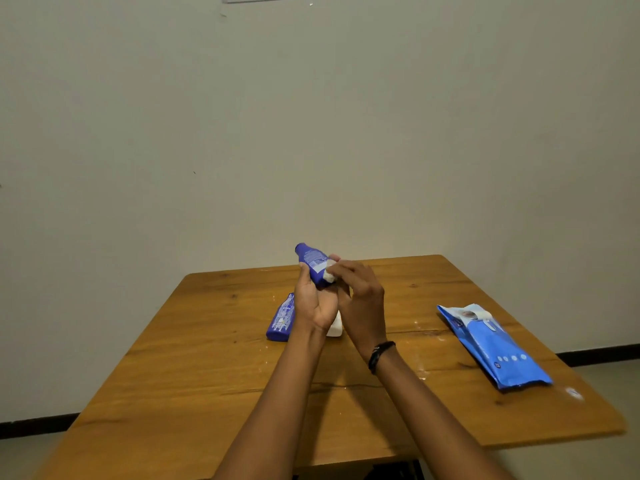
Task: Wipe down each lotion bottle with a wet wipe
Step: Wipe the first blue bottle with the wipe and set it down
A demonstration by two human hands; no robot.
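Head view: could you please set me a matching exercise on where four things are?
1 dark blue plastic bottle, small-print label
2 dark blue plastic bottle, white logo
3 crumpled white wet wipe
4 blue plastic wipes pack

a on wooden table's right side
b in left hand
c pressed by right hand
d lying flat at mid-table

Pairs: 1-b, 2-d, 3-c, 4-a.

The left hand (317, 306) hides the base of the raised bottle (311, 259), the right hand (362, 299) most of the wet wipe (330, 273); below that bottle a white thing (335, 328) is half hidden.
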